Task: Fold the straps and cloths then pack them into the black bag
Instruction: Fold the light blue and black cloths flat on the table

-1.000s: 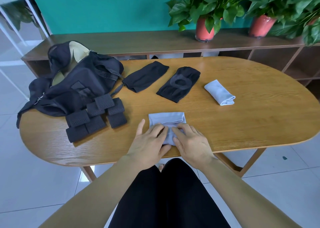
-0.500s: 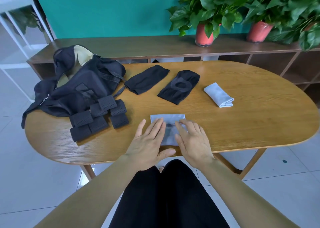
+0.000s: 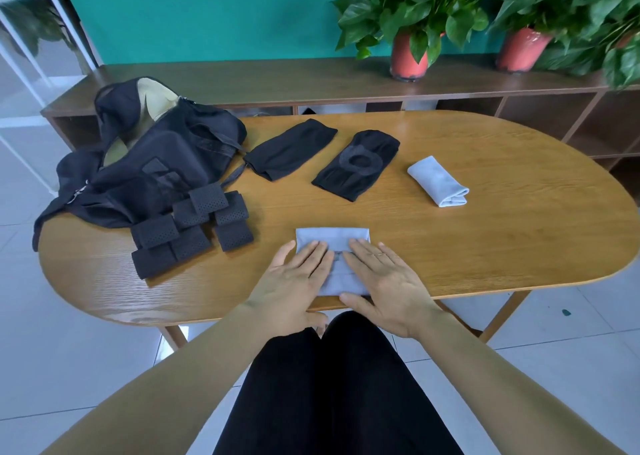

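Two hands flat now: left hand (image 3: 294, 281) and right hand (image 3: 384, 281), fingers curled and bunched a second ago, have straightened and eased apart, pressing the grey cloth (image 3: 332, 238) to the table (image 3: 502, 233), gripping nothing. Count: two grey, the second grey cloth (image 3: 438, 182) folded, well beyond the right hand; two black cloths (image 3: 291, 149) past the fingertips; one pile of straps (image 3: 190, 228) and one bag (image 3: 152, 164) left of the left hand.

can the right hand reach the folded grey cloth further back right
Probably yes: only bare oval wooden table lies between the right hand and that folded light grey cloth; nothing blocks the way.
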`<state>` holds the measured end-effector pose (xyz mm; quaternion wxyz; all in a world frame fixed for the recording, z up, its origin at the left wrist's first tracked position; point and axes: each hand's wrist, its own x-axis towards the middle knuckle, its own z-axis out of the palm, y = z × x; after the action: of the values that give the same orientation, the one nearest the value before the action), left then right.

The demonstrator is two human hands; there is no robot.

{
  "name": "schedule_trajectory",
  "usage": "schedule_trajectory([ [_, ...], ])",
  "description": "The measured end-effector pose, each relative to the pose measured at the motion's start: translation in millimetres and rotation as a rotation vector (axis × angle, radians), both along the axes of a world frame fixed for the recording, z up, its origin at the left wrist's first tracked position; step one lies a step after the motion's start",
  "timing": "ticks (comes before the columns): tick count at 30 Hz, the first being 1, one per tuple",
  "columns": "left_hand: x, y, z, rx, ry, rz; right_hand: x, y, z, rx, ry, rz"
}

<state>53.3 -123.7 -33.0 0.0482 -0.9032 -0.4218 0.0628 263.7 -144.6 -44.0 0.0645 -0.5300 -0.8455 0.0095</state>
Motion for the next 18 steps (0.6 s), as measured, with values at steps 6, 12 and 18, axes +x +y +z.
schedule_trajectory([
  [6,-17,-4,-8,0.16,-0.203,-0.181,8,-12,3,0.073,-0.022,0.073],
  [12,-23,-8,11,-0.217,-0.609,-0.036,9,-11,22,-0.208,0.422,-0.064],
  [18,-7,8,23,-0.292,-0.924,0.424,-4,13,25,-0.226,0.853,-0.418],
])
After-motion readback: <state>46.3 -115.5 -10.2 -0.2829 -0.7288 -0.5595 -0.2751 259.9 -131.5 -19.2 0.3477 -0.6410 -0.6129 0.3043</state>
